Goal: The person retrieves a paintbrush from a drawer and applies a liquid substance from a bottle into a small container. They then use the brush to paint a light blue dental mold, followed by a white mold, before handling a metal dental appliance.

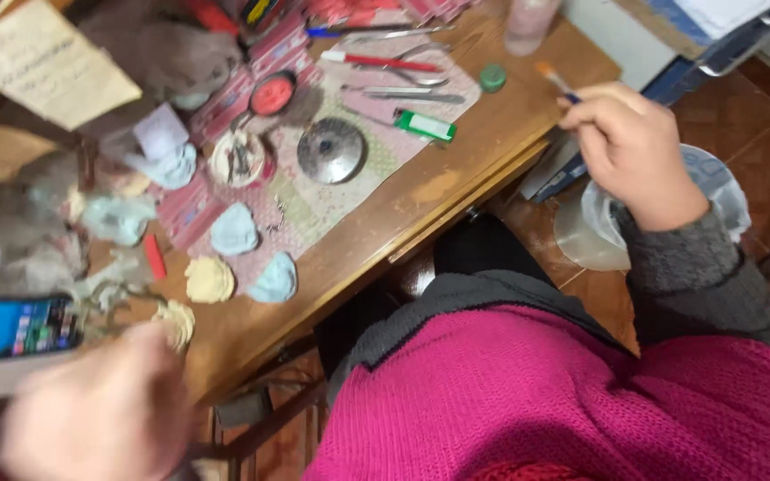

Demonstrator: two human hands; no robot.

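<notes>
My right hand point(627, 147) is closed around a small paintbrush point(552, 78) whose orange bristle tip points up and left, just off the right edge of the wooden table point(456, 169). My left hand point(100, 414) is blurred at the lower left, near the table's front edge; its fingers look curled, and what it holds is unclear. A pale yellowish cast point(176, 322) lies just above it. Light blue casts point(233, 230) and a yellow cast point(209, 279) rest on a patterned mat point(331, 200).
A round metal lid point(331, 150), a green and white tube point(424, 126), metal tools and a red-handled tool point(383, 62) lie on the mat. A phone point(15, 328) with a lit screen sits at the left. A clear plastic container point(715, 187) stands on the tiled floor under my right hand.
</notes>
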